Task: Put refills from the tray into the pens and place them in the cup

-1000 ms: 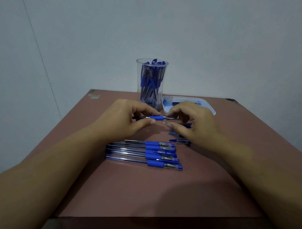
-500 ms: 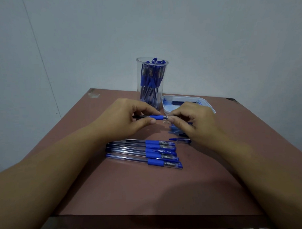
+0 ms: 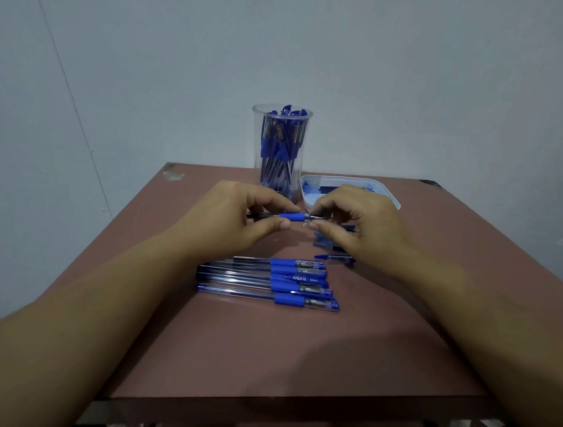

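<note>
My left hand grips a pen with a blue grip, held level above the table. My right hand pinches the pen's tip end with thumb and forefinger. Behind the hands stands a tall clear cup holding several blue pens. To its right lies a shallow white tray with blue refills, partly hidden by my right hand. A row of several pens lies side by side on the table in front of the hands.
Several blue caps lie on the brown table under and beside my right hand. A pale wall rises just behind the table's far edge. The table's near edge runs across the bottom of the view.
My right hand's fingertips have closed in on the pen's tip end and stay there. The left hand and the pen have hardly moved.
</note>
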